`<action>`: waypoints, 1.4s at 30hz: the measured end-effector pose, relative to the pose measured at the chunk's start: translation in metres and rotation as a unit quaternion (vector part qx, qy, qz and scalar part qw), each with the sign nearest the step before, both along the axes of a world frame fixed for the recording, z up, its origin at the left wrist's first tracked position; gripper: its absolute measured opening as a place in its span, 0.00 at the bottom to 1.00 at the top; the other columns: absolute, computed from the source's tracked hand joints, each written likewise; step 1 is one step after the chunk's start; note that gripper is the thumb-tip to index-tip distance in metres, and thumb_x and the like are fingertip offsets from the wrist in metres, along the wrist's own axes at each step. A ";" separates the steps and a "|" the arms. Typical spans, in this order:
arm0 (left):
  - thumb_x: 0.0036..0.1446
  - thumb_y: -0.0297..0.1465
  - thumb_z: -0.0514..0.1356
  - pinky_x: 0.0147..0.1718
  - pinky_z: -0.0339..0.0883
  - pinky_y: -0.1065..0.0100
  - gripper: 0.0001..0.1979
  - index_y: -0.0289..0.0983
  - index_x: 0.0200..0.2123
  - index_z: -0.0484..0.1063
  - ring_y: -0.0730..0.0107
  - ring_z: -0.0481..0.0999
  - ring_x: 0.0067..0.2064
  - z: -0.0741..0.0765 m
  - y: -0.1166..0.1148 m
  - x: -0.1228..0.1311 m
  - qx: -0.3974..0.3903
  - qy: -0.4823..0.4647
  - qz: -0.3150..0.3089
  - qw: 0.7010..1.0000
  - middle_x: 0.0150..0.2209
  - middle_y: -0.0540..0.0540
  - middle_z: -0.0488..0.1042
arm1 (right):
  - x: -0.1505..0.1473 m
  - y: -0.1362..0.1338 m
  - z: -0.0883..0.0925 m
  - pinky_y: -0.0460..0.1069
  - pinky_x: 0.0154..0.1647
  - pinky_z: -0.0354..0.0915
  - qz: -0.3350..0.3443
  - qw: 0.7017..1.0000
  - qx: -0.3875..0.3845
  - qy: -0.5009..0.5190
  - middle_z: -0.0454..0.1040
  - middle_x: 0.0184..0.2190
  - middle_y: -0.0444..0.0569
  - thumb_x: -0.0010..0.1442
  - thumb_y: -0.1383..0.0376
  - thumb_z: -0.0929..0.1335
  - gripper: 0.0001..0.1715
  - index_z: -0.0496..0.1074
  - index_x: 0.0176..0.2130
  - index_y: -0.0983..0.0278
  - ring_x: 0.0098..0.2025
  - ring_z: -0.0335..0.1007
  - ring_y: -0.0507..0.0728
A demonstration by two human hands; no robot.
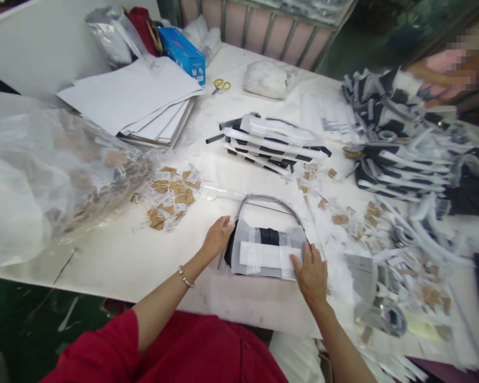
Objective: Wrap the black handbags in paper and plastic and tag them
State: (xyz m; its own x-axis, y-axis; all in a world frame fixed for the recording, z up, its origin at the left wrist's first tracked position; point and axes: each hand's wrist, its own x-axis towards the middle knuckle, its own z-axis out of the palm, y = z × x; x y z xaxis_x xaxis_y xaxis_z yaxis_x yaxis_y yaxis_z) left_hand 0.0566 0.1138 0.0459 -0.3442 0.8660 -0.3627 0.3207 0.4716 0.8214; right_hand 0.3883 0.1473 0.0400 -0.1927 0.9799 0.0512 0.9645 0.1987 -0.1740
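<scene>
In front of me on the table lies a handbag (277, 266) in grey and white wrapping. A black band shows at its middle, a white strip is fixed across its front, and its wrapped handle (269, 198) arches away from me. My left hand (219, 235) is at the bag's left edge, its fingers closed together against the side. My right hand (312, 270) holds the right edge, thumb over the front and fingers along the side. Beyond the bag lies a stack of similar wrapped pieces (275, 141) in black and white.
Brown tags (171, 197) lie in a heap left of the bag, beside a large clear plastic bag (43, 175). White sheets (135, 96), a blue box (183, 53) and yellow-handled scissors (222, 84) are farther back. Wrapped black pieces (407, 165) crowd the right, where another person's arm shows.
</scene>
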 end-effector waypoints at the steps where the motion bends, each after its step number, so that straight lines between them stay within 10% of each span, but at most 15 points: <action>1: 0.62 0.36 0.55 0.53 0.66 0.61 0.20 0.33 0.55 0.66 0.61 0.75 0.52 -0.001 0.011 -0.002 -0.026 -0.019 -0.009 0.999 0.51 0.38 0.74 | 0.000 0.002 -0.002 0.66 0.66 0.46 -0.009 1.000 -0.018 0.019 0.55 0.66 0.66 0.65 0.42 0.52 0.45 0.55 0.66 0.71 0.68 0.48 0.69; 8: 0.59 0.38 0.57 0.47 0.68 0.61 0.18 0.34 0.48 0.70 0.59 0.77 0.44 -0.009 0.054 0.001 -0.075 -0.028 -0.058 0.995 0.42 0.40 0.78 | 0.007 0.017 0.004 0.61 0.63 0.56 -0.180 0.956 -0.172 0.158 0.61 0.62 0.64 0.52 0.39 0.65 0.54 0.55 0.65 0.70 0.63 0.58 0.70; 20: 0.52 0.39 0.62 0.38 0.71 0.65 0.19 0.35 0.45 0.70 0.66 0.75 0.36 -0.022 0.011 -0.013 -0.035 -0.100 -0.109 0.988 0.35 0.47 0.75 | 0.002 -0.047 -0.004 0.61 0.58 0.60 -0.230 0.948 -0.125 0.179 0.68 0.55 0.63 0.49 0.35 0.66 0.53 0.63 0.60 0.69 0.57 0.64 0.70; 26: 0.58 0.30 0.57 0.47 0.69 0.60 0.16 0.38 0.51 0.68 0.64 0.74 0.43 -0.019 0.017 -0.036 0.016 0.047 -0.095 0.994 0.45 0.44 0.72 | 0.001 -0.039 -0.015 0.63 0.58 0.59 -0.223 0.959 -0.103 0.142 0.68 0.55 0.67 0.48 0.32 0.63 0.58 0.63 0.60 0.71 0.57 0.63 0.73; 31: 0.54 0.29 0.63 0.51 0.64 0.54 0.27 0.39 0.57 0.62 0.53 0.67 0.54 -0.009 0.051 -0.061 0.057 0.304 -0.200 0.930 0.55 0.38 0.67 | 0.003 -0.037 -0.018 0.64 0.57 0.60 -0.206 0.967 -0.090 0.117 0.69 0.54 0.69 0.49 0.30 0.61 0.60 0.62 0.60 0.73 0.56 0.64 0.73; 36: 0.52 0.25 0.61 0.48 0.64 0.57 0.10 0.38 0.40 0.70 0.54 0.71 0.47 -0.011 0.070 -0.063 0.004 0.275 -0.248 0.929 0.40 0.42 0.73 | 0.002 -0.036 -0.017 0.63 0.55 0.61 -0.203 0.969 -0.085 0.109 0.70 0.52 0.69 0.50 0.30 0.59 0.60 0.63 0.60 0.74 0.54 0.64 0.73; 42: 0.55 0.28 0.56 0.42 0.66 0.61 0.04 0.37 0.35 0.68 0.60 0.71 0.41 -0.011 0.059 -0.096 -0.035 0.255 -0.163 0.952 0.38 0.43 0.70 | 0.000 -0.036 -0.017 0.63 0.54 0.61 -0.208 0.969 -0.080 0.109 0.70 0.52 0.69 0.51 0.31 0.59 0.59 0.62 0.60 0.74 0.54 0.65 0.72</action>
